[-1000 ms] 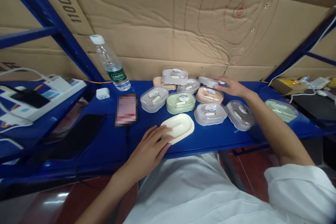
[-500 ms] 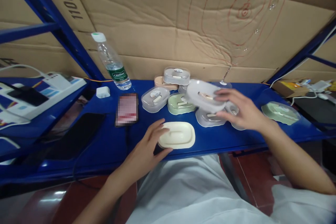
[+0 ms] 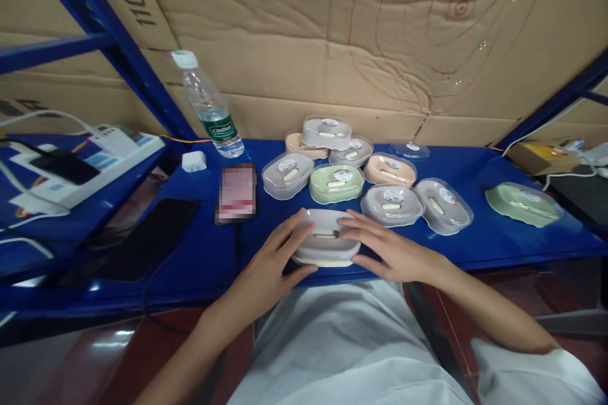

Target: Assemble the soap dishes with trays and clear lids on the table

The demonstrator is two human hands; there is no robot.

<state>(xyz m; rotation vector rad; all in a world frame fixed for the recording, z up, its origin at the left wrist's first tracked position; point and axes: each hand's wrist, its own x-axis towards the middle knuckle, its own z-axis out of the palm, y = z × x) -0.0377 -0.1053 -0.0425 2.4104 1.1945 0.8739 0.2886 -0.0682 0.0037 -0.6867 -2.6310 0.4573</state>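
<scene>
In front of me a grey oval soap dish tray (image 3: 327, 248) with a slot in its middle sits on a cream oval base (image 3: 323, 262), whose rim shows along the front edge. My left hand (image 3: 280, 252) grips the left end, thumb low at the front and fingers over the rim. On the right end rests my right hand (image 3: 392, 250), its fingers over the tray's edge and thumb below. Just behind stand soap dishes under clear lids: a green one (image 3: 337, 183), grey ones (image 3: 287, 175) and a peach one (image 3: 390, 169).
A water bottle (image 3: 213, 114) stands at the back left, near a white charger (image 3: 194, 161) and a phone (image 3: 236, 193). A clear lid (image 3: 409, 150) lies at the back. Another green soap dish (image 3: 523, 204) is far right. A power strip (image 3: 95, 168) sits left.
My right hand has brought the grey tray down and left onto the cream base. The peach soap dish behind it is now uncovered to view. My left hand stays at the base.
</scene>
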